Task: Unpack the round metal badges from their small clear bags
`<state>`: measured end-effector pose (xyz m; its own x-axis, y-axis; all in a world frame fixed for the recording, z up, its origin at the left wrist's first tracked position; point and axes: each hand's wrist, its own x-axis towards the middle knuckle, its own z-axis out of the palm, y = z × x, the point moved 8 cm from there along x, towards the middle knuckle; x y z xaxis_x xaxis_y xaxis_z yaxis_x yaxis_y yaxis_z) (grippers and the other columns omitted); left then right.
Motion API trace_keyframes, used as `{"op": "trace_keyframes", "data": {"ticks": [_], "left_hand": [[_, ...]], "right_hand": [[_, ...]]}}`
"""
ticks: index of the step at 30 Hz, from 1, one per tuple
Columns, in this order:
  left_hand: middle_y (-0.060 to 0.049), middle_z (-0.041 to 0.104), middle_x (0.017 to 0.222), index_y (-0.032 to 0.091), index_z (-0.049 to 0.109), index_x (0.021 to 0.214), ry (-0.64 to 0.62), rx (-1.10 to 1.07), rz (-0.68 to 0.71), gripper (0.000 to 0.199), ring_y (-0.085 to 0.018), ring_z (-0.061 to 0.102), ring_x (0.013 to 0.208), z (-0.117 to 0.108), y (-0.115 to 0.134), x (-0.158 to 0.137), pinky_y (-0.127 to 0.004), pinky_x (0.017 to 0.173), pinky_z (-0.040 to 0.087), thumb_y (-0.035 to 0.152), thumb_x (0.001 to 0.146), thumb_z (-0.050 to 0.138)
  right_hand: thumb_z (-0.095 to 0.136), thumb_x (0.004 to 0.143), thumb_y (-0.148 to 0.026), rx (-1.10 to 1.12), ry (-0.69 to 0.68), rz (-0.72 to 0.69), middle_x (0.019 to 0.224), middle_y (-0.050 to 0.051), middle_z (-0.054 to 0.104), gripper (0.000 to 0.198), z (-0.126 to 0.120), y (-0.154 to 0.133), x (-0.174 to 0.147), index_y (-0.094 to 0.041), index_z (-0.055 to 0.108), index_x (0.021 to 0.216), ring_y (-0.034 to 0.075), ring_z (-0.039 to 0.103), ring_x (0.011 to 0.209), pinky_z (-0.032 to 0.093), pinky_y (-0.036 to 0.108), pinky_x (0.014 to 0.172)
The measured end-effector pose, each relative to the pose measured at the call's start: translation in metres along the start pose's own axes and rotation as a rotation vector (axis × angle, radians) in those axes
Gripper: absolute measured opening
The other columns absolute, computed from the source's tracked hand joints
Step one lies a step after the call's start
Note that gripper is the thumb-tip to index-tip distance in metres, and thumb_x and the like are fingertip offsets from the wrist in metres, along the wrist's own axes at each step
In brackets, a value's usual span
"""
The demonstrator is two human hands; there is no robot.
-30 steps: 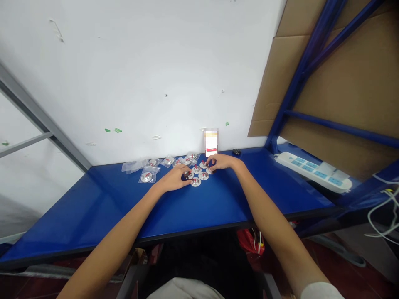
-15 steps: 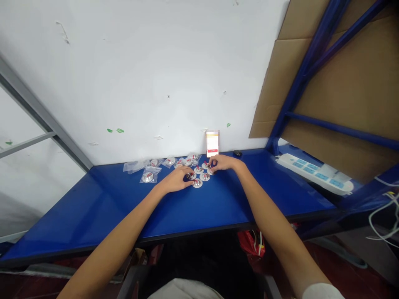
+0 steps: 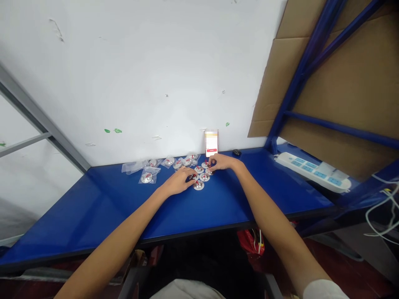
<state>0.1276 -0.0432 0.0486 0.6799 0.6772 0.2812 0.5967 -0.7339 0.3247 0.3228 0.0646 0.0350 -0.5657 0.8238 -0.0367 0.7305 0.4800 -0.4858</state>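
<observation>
Several round silver finger cymbals with red loops lie close together on the blue table [image 3: 174, 216]. My left hand [image 3: 181, 182] is at the left side of the group, its thumb and fingers curled round the edges of a finger cymbal [image 3: 194, 177]. On the other side, my right hand [image 3: 222, 161] pinches another finger cymbal [image 3: 209, 171], partly covered by its fingers. Between the hands are a middle cymbal [image 3: 204, 177] and a back one [image 3: 198, 170]. The nearest cymbal [image 3: 198, 185] sits just by my left thumb.
Clear plastic bags, several holding cymbals [image 3: 146, 177], lie to the left and along the wall. A lit phone [image 3: 212, 143] leans on the wall behind the group. A black mouse [image 3: 237, 152] and a white power strip [image 3: 313, 171] are farther right.
My left hand has shifted slightly right, pushing its finger cymbal closer to the group. The nearest cymbal has slid a little towards me. My right hand has hardly moved.
</observation>
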Motion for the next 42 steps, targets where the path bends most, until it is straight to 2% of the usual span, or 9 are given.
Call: {"op": "trace_keyframes", "data": {"ticks": [7,19,24,32,37,42], "left_hand": [[-0.007,0.073,0.128,0.026,0.071,0.125,0.019,0.005,0.000,0.028,-0.029,0.062,0.120,-0.002,0.003,0.001,-0.046,0.108,0.050,0.039,0.104,0.058],[-0.008,0.072,0.124,0.026,0.071,0.122,0.071,0.000,0.003,0.026,-0.029,0.063,0.117,0.001,0.003,0.002,-0.045,0.104,0.052,0.038,0.104,0.056],[-0.010,0.070,0.128,0.025,0.069,0.126,0.135,-0.016,0.000,0.028,-0.029,0.063,0.120,-0.008,0.005,0.001,-0.047,0.107,0.051,0.037,0.105,0.055],[-0.010,0.070,0.130,0.025,0.069,0.128,0.130,0.010,-0.016,0.032,-0.030,0.062,0.124,-0.010,0.005,0.000,-0.049,0.111,0.048,0.041,0.106,0.053],[-0.011,0.064,0.144,0.024,0.068,0.137,0.099,0.039,-0.027,0.042,-0.032,0.054,0.134,-0.002,0.003,0.001,-0.053,0.117,0.043,0.048,0.106,0.051],[-0.011,0.053,0.158,0.024,0.057,0.152,0.084,0.053,-0.040,0.054,-0.031,0.046,0.144,0.000,0.004,0.000,-0.051,0.123,0.037,0.054,0.109,0.045]], "right_hand": [[0.087,0.072,-0.056,-0.017,-0.003,0.029,0.105,0.008,0.073,0.052,0.001,-0.003,0.000,-0.019,0.072,0.105,0.022,0.065,0.086,0.045,0.028,0.067],[0.084,0.075,-0.059,-0.072,0.008,0.036,0.107,0.009,0.073,0.053,0.001,-0.009,-0.002,-0.019,0.069,0.107,0.022,0.066,0.085,0.045,0.028,0.068],[0.079,0.080,-0.067,-0.053,-0.020,0.037,0.108,0.009,0.075,0.054,-0.003,-0.010,-0.007,-0.020,0.073,0.106,0.023,0.067,0.090,0.046,0.029,0.070],[0.087,0.074,-0.058,-0.022,0.037,0.038,0.113,0.010,0.073,0.060,0.001,-0.011,-0.002,-0.019,0.068,0.115,0.023,0.068,0.092,0.049,0.028,0.072],[0.087,0.074,-0.054,-0.012,0.023,0.059,0.114,0.010,0.071,0.059,0.004,-0.010,-0.002,-0.019,0.067,0.116,0.023,0.068,0.092,0.049,0.028,0.072],[0.085,0.075,-0.055,-0.004,0.019,0.058,0.114,0.010,0.070,0.059,0.003,-0.012,-0.002,-0.018,0.067,0.118,0.022,0.067,0.090,0.048,0.028,0.071]]}}
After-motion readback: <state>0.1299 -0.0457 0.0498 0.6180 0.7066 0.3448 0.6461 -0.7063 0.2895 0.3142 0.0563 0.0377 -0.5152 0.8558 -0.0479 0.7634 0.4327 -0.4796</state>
